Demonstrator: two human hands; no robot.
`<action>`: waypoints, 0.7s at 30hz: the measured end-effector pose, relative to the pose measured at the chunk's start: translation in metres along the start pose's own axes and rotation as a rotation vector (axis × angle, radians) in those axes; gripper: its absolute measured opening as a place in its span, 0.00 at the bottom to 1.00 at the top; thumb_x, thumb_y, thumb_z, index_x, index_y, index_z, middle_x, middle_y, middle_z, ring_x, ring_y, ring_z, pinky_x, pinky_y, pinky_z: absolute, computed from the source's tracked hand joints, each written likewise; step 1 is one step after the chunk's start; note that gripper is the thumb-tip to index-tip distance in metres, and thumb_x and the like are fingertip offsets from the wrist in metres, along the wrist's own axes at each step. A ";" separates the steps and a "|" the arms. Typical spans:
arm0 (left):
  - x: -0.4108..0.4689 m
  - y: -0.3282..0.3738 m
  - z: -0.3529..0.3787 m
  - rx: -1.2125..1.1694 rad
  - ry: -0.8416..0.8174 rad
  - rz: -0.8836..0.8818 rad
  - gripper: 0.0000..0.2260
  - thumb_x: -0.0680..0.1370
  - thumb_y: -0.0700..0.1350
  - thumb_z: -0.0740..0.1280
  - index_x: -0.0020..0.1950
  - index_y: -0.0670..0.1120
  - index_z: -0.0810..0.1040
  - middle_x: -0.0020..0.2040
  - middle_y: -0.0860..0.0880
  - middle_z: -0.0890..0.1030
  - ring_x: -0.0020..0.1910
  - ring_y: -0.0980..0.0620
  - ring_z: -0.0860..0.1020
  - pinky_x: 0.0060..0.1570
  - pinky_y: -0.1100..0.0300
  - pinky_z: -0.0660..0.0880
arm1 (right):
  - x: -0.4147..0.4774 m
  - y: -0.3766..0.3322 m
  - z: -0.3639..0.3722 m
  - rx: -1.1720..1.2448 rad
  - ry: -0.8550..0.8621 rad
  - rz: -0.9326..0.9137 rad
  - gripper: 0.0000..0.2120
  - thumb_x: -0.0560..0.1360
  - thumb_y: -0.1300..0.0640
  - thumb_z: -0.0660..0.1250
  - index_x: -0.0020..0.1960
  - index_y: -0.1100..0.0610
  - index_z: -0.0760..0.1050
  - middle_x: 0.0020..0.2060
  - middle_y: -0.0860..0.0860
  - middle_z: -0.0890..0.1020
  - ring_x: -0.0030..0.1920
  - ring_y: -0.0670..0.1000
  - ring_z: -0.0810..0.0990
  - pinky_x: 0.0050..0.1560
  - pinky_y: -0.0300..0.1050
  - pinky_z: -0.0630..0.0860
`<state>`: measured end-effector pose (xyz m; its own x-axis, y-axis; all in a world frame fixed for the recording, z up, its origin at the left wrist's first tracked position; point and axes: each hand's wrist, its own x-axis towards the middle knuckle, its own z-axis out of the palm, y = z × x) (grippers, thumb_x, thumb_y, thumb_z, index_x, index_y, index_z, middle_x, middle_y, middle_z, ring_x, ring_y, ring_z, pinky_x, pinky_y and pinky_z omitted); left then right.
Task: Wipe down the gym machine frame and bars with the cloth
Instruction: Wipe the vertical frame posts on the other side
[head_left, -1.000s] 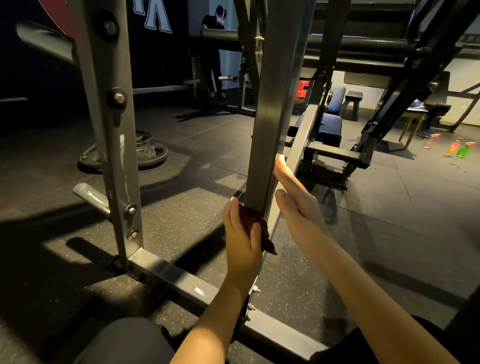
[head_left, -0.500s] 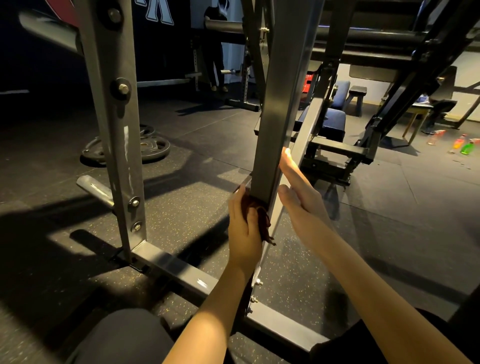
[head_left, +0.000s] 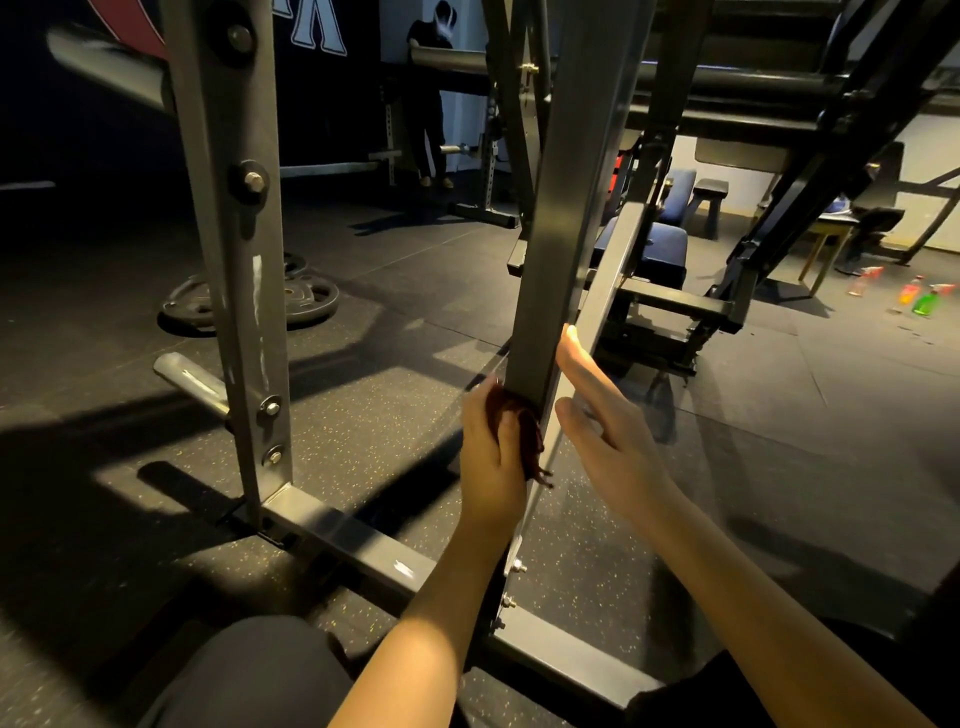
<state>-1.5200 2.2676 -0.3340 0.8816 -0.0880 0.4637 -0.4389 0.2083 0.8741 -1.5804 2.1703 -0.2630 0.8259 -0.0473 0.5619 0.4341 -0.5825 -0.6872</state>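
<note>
Upward along the upright post (head_left: 561, 249) the left hand (head_left: 491, 457) has slid, its fingers curled round a dark red cloth (head_left: 525, 431) pressed low on the post's near face. The right hand (head_left: 608, 431), flat with straight fingers, lies along the right face. Bunched and frayed, the cloth could slip, leaving edges unwiped.

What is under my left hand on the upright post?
A dark red cloth, gripped by the left hand against the upright post. Its edge sticks out beside the hand; the rest, and the post face beneath, is hidden by the hand.
</note>
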 end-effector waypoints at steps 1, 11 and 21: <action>-0.010 -0.008 -0.002 0.000 -0.014 -0.019 0.14 0.83 0.49 0.56 0.69 0.49 0.64 0.56 0.54 0.76 0.54 0.59 0.79 0.51 0.64 0.77 | 0.000 0.000 0.000 0.011 -0.004 0.001 0.22 0.78 0.53 0.57 0.68 0.37 0.57 0.34 0.43 0.67 0.40 0.33 0.63 0.36 0.26 0.66; 0.016 0.027 0.009 0.055 0.034 -0.004 0.30 0.75 0.61 0.60 0.72 0.46 0.64 0.61 0.51 0.71 0.60 0.56 0.74 0.57 0.66 0.75 | 0.000 -0.003 -0.003 -0.024 -0.041 0.098 0.19 0.76 0.41 0.55 0.63 0.23 0.57 0.50 0.41 0.72 0.54 0.44 0.70 0.55 0.41 0.72; -0.020 -0.039 -0.008 0.017 -0.017 -0.271 0.21 0.79 0.58 0.58 0.67 0.48 0.67 0.54 0.44 0.77 0.54 0.45 0.80 0.53 0.55 0.79 | -0.003 -0.010 -0.007 -0.080 -0.074 0.105 0.20 0.78 0.45 0.54 0.66 0.29 0.54 0.69 0.49 0.73 0.65 0.49 0.72 0.71 0.52 0.67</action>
<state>-1.5189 2.2686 -0.3786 0.9645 -0.1546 0.2143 -0.1900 0.1580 0.9690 -1.5902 2.1706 -0.2544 0.8907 -0.0534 0.4515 0.3163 -0.6405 -0.6998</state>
